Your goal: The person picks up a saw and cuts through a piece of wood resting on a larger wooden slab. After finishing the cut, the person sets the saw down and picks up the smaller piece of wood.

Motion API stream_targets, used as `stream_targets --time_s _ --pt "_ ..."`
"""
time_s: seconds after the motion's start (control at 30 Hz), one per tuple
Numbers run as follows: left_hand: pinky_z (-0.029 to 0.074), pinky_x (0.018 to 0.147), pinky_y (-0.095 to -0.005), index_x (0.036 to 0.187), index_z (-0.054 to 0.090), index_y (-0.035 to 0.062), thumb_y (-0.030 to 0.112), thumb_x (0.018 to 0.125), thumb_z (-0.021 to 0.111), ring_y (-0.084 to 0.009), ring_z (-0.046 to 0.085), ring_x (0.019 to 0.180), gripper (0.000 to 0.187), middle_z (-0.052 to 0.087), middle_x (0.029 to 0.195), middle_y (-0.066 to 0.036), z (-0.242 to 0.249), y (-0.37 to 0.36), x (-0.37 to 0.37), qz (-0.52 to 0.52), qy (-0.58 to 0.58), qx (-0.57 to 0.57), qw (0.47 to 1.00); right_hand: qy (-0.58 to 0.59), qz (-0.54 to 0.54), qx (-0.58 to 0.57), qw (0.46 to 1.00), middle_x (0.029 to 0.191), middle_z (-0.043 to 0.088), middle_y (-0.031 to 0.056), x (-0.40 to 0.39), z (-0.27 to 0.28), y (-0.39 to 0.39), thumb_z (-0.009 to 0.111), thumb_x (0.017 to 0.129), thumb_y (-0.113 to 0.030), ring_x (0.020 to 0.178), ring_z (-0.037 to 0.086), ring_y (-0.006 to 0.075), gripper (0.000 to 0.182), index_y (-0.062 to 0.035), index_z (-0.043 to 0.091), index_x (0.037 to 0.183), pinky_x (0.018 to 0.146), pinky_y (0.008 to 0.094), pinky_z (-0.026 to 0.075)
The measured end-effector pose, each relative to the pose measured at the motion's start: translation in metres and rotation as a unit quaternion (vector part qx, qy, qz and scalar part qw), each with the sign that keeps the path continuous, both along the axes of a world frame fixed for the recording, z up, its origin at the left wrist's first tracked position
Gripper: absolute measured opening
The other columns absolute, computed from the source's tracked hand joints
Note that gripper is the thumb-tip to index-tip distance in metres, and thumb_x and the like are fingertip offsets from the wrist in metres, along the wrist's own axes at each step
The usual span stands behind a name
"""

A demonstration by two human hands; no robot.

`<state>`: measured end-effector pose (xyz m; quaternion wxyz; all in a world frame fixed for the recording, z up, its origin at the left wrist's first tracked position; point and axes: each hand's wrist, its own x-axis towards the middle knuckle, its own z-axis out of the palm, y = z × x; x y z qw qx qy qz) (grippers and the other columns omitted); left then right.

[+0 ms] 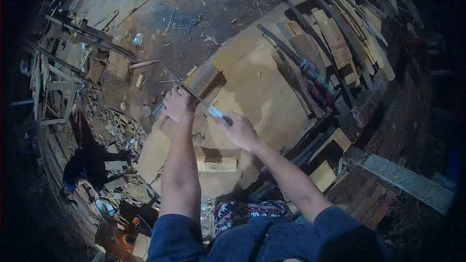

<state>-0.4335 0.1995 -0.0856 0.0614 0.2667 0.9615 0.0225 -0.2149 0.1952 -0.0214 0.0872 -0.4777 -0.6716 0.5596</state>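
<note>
Wood strip (194,83) flat on worktop (257,92), long axis ~2–8 o'clock. Left hand (177,104) clenched on strip's near end, pinning it. Right hand (239,131) closed on tool handle (219,115), blade (194,94) reaching to 10 o'clock, crossing strip just beside left hand. Left nearer.

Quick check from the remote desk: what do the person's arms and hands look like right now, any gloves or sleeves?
Both hands are bare, with no gloves. The left hand and right hand show no rings, watch or bands that can be made out in this dim view. The forearms are uncovered up to about the elbow, where dark blue sleeves of a plain top begin on both arms. No markings are visible on the fabric.
</note>
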Motion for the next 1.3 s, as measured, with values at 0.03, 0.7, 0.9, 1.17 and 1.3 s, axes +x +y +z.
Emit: stream_targets --time_s 0.03,0.7,0.9,1.17,1.3 --pt "0.039 0.096 -0.0473 0.124 0.063 0.0271 0.039 0.093 0.038 -0.0256 0.057 0.116 0.042 0.064 0.122 -0.004 0.001 0.0 -0.001 -0.001 0.004 -0.001 1.0 -0.002 0.007 -0.004 1.0 0.09 0.067 0.0254 -0.008 0.003 0.003 0.06 0.093 -0.045 0.086 0.066 0.0418 0.045 -0.0011 0.061 0.106 0.073 0.0438 0.052" --pt "0.036 0.096 -0.0474 0.117 0.066 0.0218 0.036 0.093 0.039 -0.0251 0.056 0.113 0.039 0.065 0.115 -0.006 0.001 0.002 -0.001 0.024 0.009 0.048 0.999 0.033 -0.022 -0.036 0.999 0.075 0.063 0.0174 0.015 0.018 -0.011 0.065 0.091 -0.041 0.067 0.061 0.0226 0.041 -0.0016 0.061 0.097 0.065 0.039 0.049" --pt "0.036 0.097 -0.0477 0.118 0.066 0.0218 0.035 0.093 0.04 -0.0253 0.055 0.115 0.038 0.065 0.117 -0.006 0.001 0.002 -0.002 0.028 -0.012 0.043 0.999 0.012 0.016 -0.028 0.999 0.079 0.065 0.0125 0.062 0.022 -0.025 0.063 0.093 -0.036 0.074 0.063 0.0205 0.036 -0.0016 0.063 0.104 0.068 0.0363 0.05" --pt "0.037 0.097 -0.0478 0.115 0.066 0.0172 0.033 0.091 0.041 -0.0269 0.056 0.115 0.039 0.063 0.118 -0.008 0.006 0.0 0.004 0.002 0.013 0.018 1.0 0.055 -0.009 0.049 0.997 0.076 0.061 0.0155 -0.001 0.018 -0.005 0.062 0.094 -0.032 0.069 0.06 0.0259 0.031 -0.0007 0.06 0.099 0.066 0.0388 0.048" --pt "0.035 0.099 -0.0481 0.118 0.066 0.0173 0.034 0.091 0.039 -0.0266 0.055 0.116 0.041 0.064 0.119 -0.008 0.002 0.001 0.0 0.023 -0.013 0.029 0.999 0.084 -0.01 0.024 0.996 0.073 0.059 0.0134 -0.002 0.028 -0.005 0.061 0.095 -0.032 0.064 0.055 0.0226 0.031 -0.001 0.059 0.096 0.063 0.037 0.046"
